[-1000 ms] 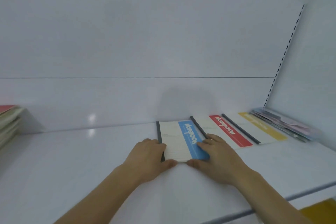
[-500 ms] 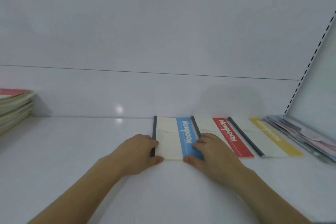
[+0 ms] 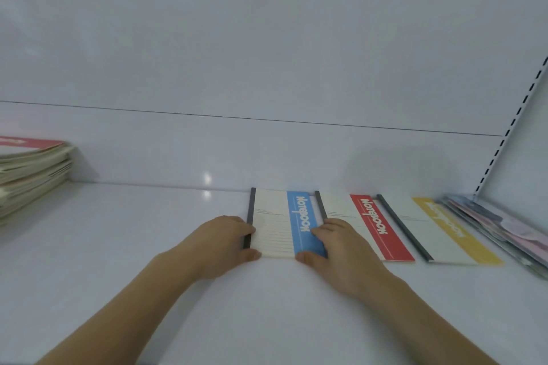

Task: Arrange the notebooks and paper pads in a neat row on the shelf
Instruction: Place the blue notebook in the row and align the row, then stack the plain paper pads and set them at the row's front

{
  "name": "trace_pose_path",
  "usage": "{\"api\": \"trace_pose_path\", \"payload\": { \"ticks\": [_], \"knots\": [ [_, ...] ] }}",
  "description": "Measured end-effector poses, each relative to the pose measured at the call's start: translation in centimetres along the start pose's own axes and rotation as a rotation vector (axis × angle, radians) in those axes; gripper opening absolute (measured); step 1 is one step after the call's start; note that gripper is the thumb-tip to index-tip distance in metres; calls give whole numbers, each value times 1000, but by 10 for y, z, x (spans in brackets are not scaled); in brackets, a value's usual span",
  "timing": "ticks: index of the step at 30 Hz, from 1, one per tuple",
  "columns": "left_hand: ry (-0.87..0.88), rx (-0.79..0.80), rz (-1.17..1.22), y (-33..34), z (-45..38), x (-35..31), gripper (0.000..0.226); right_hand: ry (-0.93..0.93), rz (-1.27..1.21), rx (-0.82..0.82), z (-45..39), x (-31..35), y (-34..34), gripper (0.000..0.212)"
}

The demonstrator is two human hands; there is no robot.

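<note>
I see both forearms reaching forward over the white shelf (image 3: 118, 246). My left hand (image 3: 221, 244) lies at the left edge of the blue notebook (image 3: 284, 222), fingers bent over its dark spine and thumb at the near corner. My right hand (image 3: 341, 249) rests at the right side, fingers lying on the blue band, thumb at the near edge. The blue notebook lies flat between the hands. Just to its right lie the red notebook (image 3: 376, 225) and the yellow notebook (image 3: 439, 231), side by side. A pile of pads (image 3: 498, 228) lies at far right, and a stack of notebooks (image 3: 29, 169) stands well apart at left.
</note>
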State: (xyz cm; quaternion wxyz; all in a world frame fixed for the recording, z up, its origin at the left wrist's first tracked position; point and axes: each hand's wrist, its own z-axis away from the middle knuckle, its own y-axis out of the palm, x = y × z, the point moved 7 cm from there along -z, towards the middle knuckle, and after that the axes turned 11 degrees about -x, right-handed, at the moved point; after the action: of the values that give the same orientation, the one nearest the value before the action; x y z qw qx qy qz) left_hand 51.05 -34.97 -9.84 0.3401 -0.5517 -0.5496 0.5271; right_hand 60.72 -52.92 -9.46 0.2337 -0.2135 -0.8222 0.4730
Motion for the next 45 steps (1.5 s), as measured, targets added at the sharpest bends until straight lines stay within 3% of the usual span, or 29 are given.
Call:
{"api": "trace_pose_path", "payload": {
  "ticks": [6, 15, 20, 24, 31, 37, 45],
  "knots": [
    [-17, 10, 4, 5, -1, 2, 47, 9, 25, -16, 2, 0, 4, 58],
    [-40, 10, -9, 5, 7, -1, 46, 32, 38, 15, 7, -2, 5, 85],
    [-101, -154, 60, -9, 21, 0, 64, -5, 66, -34, 5, 13, -3, 71],
    [-139, -301, 23, -26, 44, 10, 63, -49, 66, -27, 3, 43, -2, 81],
    [-207, -526, -70, -75, 109, 55, 49, -114, 25, -3, 8, 137, 0, 78],
    [-270, -694, -61, -135, 203, 115, 34, -201, -18, 4, 13, 262, 6, 78],
    [-402, -753, -108, -195, 328, 227, 30, -278, -154, -29, 16, 430, 27, 74]
  ]
}}
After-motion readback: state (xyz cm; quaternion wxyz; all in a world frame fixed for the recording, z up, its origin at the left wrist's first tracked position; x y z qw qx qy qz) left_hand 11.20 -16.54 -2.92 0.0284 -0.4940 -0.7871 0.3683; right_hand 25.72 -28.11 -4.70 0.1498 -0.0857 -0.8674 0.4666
